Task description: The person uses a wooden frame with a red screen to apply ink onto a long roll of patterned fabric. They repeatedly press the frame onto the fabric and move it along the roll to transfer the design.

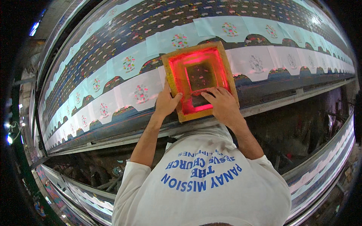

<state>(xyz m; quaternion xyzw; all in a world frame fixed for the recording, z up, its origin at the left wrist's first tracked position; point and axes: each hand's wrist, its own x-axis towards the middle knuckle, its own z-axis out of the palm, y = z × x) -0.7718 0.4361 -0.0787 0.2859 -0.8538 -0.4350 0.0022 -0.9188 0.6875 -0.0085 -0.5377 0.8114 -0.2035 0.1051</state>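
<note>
A wooden screen frame with red ink around a dark centre lies tilted across a row of pink cut fabric pieces. My left hand grips the frame's left edge, thumb along its face. Inside the lower part of the frame, my right hand has bent fingers over a dark bar edged in red, which looks like a squeegee. Part of that bar is hidden by the hand. Printed round designs show on the pink pieces to either side.
The long printing table holds more rows of pieces, pale blue ones beyond the pink, between dark speckled strips. A metal rail runs along its near edge. Below lie a dark gap and another long table. Cables and lights hang at the far left.
</note>
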